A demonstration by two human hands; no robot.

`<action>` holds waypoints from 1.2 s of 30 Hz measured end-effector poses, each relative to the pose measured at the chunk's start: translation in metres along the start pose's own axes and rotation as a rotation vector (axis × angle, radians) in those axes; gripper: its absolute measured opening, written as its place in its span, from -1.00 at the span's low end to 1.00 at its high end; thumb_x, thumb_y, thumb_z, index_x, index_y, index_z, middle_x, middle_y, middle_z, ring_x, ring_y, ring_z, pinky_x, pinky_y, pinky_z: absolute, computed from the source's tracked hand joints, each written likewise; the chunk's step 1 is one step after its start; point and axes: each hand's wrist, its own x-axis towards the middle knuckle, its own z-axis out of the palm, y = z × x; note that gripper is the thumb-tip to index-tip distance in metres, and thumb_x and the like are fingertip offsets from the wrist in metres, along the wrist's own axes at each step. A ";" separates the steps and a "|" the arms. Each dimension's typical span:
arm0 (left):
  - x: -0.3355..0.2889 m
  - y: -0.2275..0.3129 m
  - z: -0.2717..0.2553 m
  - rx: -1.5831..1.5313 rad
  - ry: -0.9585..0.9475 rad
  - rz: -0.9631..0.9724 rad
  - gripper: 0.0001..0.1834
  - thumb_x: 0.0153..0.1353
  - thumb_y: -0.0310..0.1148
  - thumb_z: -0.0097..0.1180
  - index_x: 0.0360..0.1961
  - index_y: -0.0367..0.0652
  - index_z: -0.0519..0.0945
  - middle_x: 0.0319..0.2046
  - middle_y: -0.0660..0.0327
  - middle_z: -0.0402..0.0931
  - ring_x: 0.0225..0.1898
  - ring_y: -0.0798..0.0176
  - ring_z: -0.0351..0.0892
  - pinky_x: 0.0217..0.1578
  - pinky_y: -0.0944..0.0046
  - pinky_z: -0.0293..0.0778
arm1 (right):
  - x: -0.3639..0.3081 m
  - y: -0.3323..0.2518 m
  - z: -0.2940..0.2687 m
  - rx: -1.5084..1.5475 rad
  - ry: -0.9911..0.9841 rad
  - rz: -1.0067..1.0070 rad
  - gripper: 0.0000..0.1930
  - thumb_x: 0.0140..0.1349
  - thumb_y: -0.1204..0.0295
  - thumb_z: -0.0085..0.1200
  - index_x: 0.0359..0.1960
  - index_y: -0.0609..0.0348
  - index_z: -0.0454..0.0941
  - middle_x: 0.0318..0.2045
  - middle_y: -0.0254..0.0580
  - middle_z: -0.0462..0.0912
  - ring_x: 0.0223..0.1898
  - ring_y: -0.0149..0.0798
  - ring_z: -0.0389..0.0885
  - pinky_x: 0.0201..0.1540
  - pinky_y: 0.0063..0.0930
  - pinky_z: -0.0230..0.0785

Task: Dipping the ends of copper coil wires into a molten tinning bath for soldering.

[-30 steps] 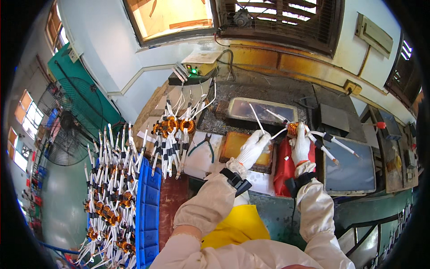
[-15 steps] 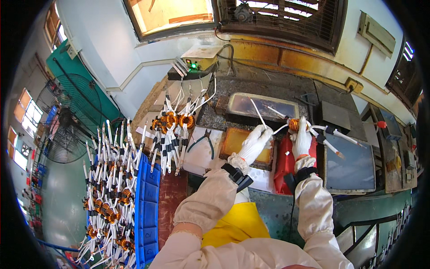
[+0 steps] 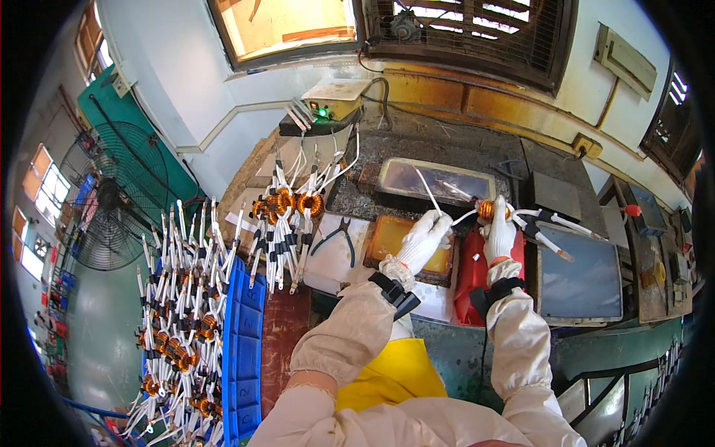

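My right hand (image 3: 500,237), in a white glove, is closed on a copper-wound ring coil (image 3: 485,209) with several white-sleeved leads. Some leads stick out to the right, past black sleeve sections, above a tray with a grey-blue surface (image 3: 581,277). Gloved as well, my left hand (image 3: 424,244) pinches one white-sleeved lead (image 3: 427,188) of this coil. That lead's free end points up and away over a rectangular metal tank (image 3: 387,185) with a dull silvery surface. Under my left hand lies a shallow tray with amber contents (image 3: 398,237).
A red container (image 3: 468,287) stands below my right hand. Pliers (image 3: 344,237) lie on white paper. More ring coils (image 3: 283,201) lie left of them, with a heap (image 3: 182,350) beside the blue crate (image 3: 244,346). Behind sits a control box (image 3: 335,97) with a green light.
The coil and its leads have dipped slightly, and my right hand has shifted a little to the left. My left hand keeps its pinch on the lead.
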 end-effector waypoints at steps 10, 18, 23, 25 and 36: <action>0.007 -0.021 -0.005 -0.178 0.003 -0.053 -0.67 0.25 -0.12 -0.10 -0.18 -0.17 0.44 -0.37 0.27 0.45 -0.31 0.43 0.44 -0.27 0.41 0.43 | -0.010 -0.004 0.002 -0.112 -0.028 -0.067 -0.66 0.17 0.11 0.01 -0.29 0.17 0.44 -0.61 -0.24 0.48 -0.79 -0.48 0.30 -0.77 -0.62 0.14; 0.017 -0.045 -0.011 -0.218 0.024 -0.047 -0.72 0.26 -0.16 -0.09 -0.18 -0.14 0.44 -0.39 0.30 0.43 -0.36 0.47 0.43 -0.31 0.40 0.48 | -0.016 -0.004 0.005 -0.243 0.022 -0.085 -0.68 0.14 0.13 0.04 -0.29 0.15 0.45 -0.63 -0.28 0.45 -0.78 -0.47 0.32 -0.78 -0.61 0.16; 0.013 -0.041 -0.013 -0.261 0.022 -0.057 -0.71 0.26 -0.16 -0.09 -0.17 -0.14 0.44 -0.38 0.30 0.43 -0.36 0.47 0.43 -0.31 0.41 0.47 | -0.018 -0.004 0.008 -0.222 0.017 -0.100 -0.68 0.14 0.14 0.05 -0.31 0.16 0.46 -0.63 -0.30 0.46 -0.79 -0.48 0.32 -0.78 -0.60 0.17; 0.013 -0.039 -0.011 -0.267 0.015 -0.078 -0.70 0.26 -0.16 -0.08 -0.16 -0.15 0.44 -0.37 0.30 0.43 -0.35 0.46 0.43 -0.32 0.40 0.47 | -0.015 -0.001 0.006 -0.247 0.039 -0.099 -0.68 0.14 0.14 0.05 -0.31 0.16 0.46 -0.62 -0.30 0.47 -0.80 -0.48 0.31 -0.78 -0.58 0.16; 0.019 -0.050 -0.019 -0.294 0.015 -0.061 -0.70 0.26 -0.16 -0.09 -0.16 -0.17 0.42 -0.40 0.29 0.43 -0.37 0.44 0.44 -0.35 0.39 0.47 | -0.020 -0.005 0.010 -0.382 0.069 -0.095 -0.56 0.08 0.09 0.09 -0.24 0.27 0.48 -0.58 -0.20 0.51 -0.74 -0.42 0.41 -0.71 -0.52 0.24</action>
